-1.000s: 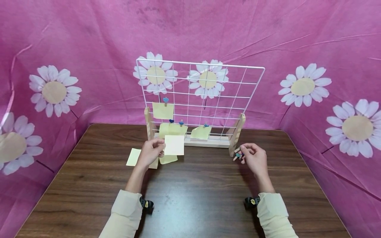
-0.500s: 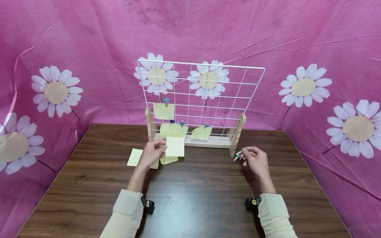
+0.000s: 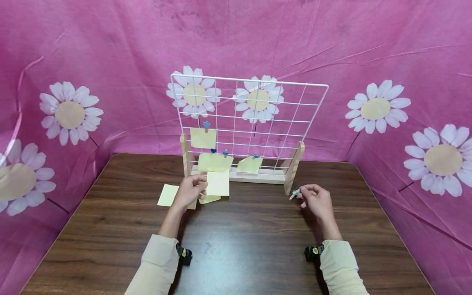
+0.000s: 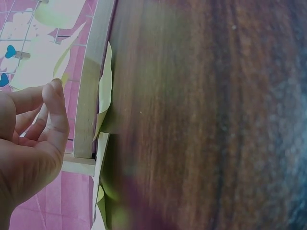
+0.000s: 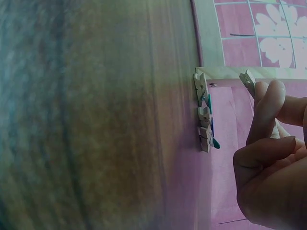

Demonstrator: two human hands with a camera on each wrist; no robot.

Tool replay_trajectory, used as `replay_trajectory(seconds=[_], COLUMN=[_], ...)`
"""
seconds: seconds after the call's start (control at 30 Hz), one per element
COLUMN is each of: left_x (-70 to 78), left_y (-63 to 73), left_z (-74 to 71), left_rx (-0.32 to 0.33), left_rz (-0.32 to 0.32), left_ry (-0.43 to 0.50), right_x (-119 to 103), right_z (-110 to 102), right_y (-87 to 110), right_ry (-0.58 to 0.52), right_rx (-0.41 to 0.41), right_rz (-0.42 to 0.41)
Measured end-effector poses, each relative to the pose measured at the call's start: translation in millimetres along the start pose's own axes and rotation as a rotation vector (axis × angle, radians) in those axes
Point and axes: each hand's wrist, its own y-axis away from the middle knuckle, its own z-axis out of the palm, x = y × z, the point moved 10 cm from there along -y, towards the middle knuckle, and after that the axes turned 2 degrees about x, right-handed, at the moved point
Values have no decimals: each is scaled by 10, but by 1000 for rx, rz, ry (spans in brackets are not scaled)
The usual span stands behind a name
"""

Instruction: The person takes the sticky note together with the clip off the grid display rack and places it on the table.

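In the head view my left hand (image 3: 191, 191) pinches a pale yellow sticky note (image 3: 218, 183) by its left edge, in front of the grid rack's base. Seen from the left wrist, that note (image 4: 63, 57) stands edge-on above the thumb and forefinger. My right hand (image 3: 317, 200) is beside the rack's right foot. A small wooden clothespin (image 5: 248, 81) sticks out between its thumb and forefinger in the right wrist view. Several more clothespins (image 5: 205, 112) with coloured trims lie on the table just beyond these fingers, partly covered by the hand in the head view.
A white wire grid (image 3: 243, 110) stands in wooden feet (image 3: 293, 168) at the back. Sticky notes (image 3: 203, 138) hang from it on clothespins with blue hearts (image 3: 206, 124). Loose notes (image 3: 167, 195) lie on the brown table (image 3: 243, 246), left of and under the left hand.
My left hand has lowered slightly with the sticky note, moving a little right. My right hand has shifted slightly right and down, with the clothespin in its fingers. The notes on the grid are unchanged.
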Motion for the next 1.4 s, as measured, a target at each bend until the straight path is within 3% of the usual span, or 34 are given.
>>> replay_trajectory(seconds=[0.47, 1.4], left_x=[-39, -145], left_y=[-3, -25], left_z=[46, 142], left_rx=[-31, -99], left_rz=[-12, -101], left_ry=[-43, -79], right_x=[121, 255], right_z=[18, 76], right_y=[-16, -109], right_ry=[5, 56], right_rx=[-57, -114], right_rz=[46, 123])
